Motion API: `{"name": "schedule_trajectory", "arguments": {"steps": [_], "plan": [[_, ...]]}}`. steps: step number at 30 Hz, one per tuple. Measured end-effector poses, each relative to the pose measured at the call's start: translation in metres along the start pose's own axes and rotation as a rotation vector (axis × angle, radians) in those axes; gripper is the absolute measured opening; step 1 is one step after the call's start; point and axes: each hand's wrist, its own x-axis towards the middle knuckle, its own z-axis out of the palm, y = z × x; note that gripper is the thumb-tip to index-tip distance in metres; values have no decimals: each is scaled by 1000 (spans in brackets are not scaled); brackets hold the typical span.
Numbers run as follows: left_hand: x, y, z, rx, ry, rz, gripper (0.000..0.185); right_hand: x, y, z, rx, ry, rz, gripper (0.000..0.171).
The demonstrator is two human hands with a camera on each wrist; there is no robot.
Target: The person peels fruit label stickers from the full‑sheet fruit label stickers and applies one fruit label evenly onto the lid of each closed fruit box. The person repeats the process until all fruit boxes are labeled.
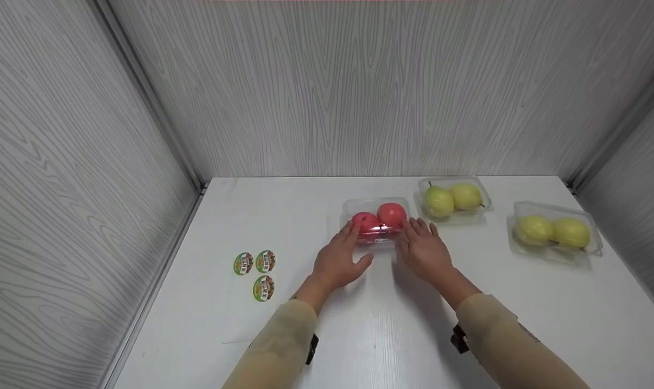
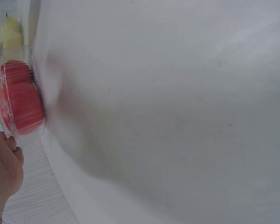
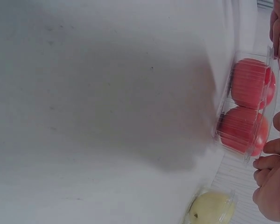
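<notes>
A clear plastic box (image 1: 374,203) with two round red fruits (image 1: 392,214) inside stands on the table, its lid down. My left hand (image 1: 337,260) is at the box's near left corner, fingers stretched forward and thumb held apart. At the near right corner, the fingers of my right hand (image 1: 426,250) lie along the side. In the right wrist view, fingertips (image 3: 269,148) reach the box's rim (image 3: 250,154). The left wrist view catches the same red fruits (image 2: 23,107) through the ribbed plastic wall, with part of the left hand (image 2: 7,168) below.
Two more clear boxes, each with two yellow-green pears (image 1: 465,196) (image 1: 570,233), stand to the right. Three round stickers (image 1: 265,261) lie on the white table (image 1: 299,216) at the left. Wood-grain panels (image 1: 332,92) enclose the back and sides.
</notes>
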Motion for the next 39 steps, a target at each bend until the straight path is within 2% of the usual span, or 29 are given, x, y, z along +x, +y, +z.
{"name": "schedule_trajectory", "arguments": {"steps": [14, 19, 28, 33, 39], "plan": [[-10, 2, 1, 7, -4, 8, 87, -16, -3, 0, 17, -1, -8, 56], [-14, 5, 0, 14, 0, 8, 87, -20, -3, 2, 28, 27, -17, 55], [-21, 5, 0, 79, 13, 36, 85, -28, -4, 6, 64, 65, -10, 54], [-16, 0, 0, 137, 48, 37, 85, -26, 3, 11, 177, 101, 40, 64], [2, -6, -4, 241, 78, -35, 88, -15, 16, 14, 246, 60, 89, 81]]}}
